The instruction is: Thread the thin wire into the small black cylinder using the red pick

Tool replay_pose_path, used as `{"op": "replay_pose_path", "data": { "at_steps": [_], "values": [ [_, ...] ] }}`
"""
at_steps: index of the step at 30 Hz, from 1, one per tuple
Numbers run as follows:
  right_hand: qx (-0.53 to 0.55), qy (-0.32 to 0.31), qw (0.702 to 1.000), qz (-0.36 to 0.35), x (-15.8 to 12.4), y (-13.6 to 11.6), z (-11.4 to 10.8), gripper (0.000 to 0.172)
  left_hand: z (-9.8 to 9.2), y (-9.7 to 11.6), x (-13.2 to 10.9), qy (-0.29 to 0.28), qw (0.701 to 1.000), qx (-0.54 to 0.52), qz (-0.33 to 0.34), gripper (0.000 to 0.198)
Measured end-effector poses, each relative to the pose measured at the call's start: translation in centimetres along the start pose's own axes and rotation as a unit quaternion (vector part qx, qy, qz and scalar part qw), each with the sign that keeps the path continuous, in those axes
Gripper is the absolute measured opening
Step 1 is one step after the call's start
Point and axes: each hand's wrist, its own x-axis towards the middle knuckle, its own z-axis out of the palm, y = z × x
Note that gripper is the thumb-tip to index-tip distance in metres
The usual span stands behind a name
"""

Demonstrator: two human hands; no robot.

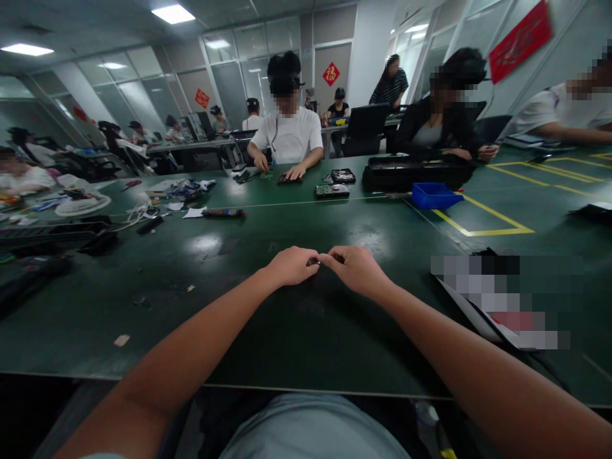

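The left hand (294,266) and the right hand (357,269) are meeting above the middle of the green table (291,344), thumbs close together; the left hand is pinching a small dark piece (313,261), its fingers curling closed around it; the right hand is gripping a dark bit (339,258) between thumb and bent fingers; the fingers are hiding most of both, so I am not telling whether they are forming one thing; a paper scrap (121,340) is lying near the table's front edge, left of the hands; beyond the hands, a dark pen-shaped tool (224,213) is lying beside white paper (193,213); a blue tray (435,196) is sitting partly over yellow tape (497,231); across the table, a co-worker in a white shirt (294,137) is resting a hand on a dark flat part (284,181).
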Motion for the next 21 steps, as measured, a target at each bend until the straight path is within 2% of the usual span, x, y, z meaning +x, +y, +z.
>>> {"op": "replay_pose_path", "data": {
  "at_steps": [2,4,6,8,10,13,16,21],
  "values": [
    [0.000,-0.012,1.000,0.001,-0.1,-0.1,0.0,0.037,-0.7,-1.0,-0.3,-0.006,0.996,-0.080,-0.032,0.026],
    [0.011,-0.013,1.000,-0.006,-0.1,-0.2,0.0,0.025,-1.6,-2.3,-0.7,-0.019,0.983,-0.170,-0.073,0.025],
    [0.023,-0.020,0.999,-0.011,-0.1,-0.2,0.0,0.013,-2.5,-3.9,-1.4,-0.016,0.960,-0.256,-0.110,0.026],
    [0.032,-0.031,0.999,-0.009,-0.2,-0.2,0.0,0.012,-3.5,-5.8,-2.4,0.017,0.928,-0.340,-0.154,0.027],
    [0.039,-0.034,0.999,-0.008,-0.3,-0.2,0.0,0.019,-4.5,-8.1,-3.6,0.074,0.874,-0.434,-0.207,0.027],
    [0.041,-0.030,0.999,-0.011,-0.3,-0.2,0.1,0.022,-6.3,-11.8,-6.1,0.184,0.760,-0.566,-0.261,0.024],
    [0.031,-0.030,0.999,-0.011,-0.3,-0.1,0.0,0.019,-8.4,-14.8,-9.4,0.296,0.653,-0.622,-0.313,0.012],
    [0.028,-0.017,0.999,-0.013,-0.1,0.0,0.1,0.021,-11.5,-18.3,-15.6,0.383,0.607,-0.590,-0.370,0.008]
  ]
}}
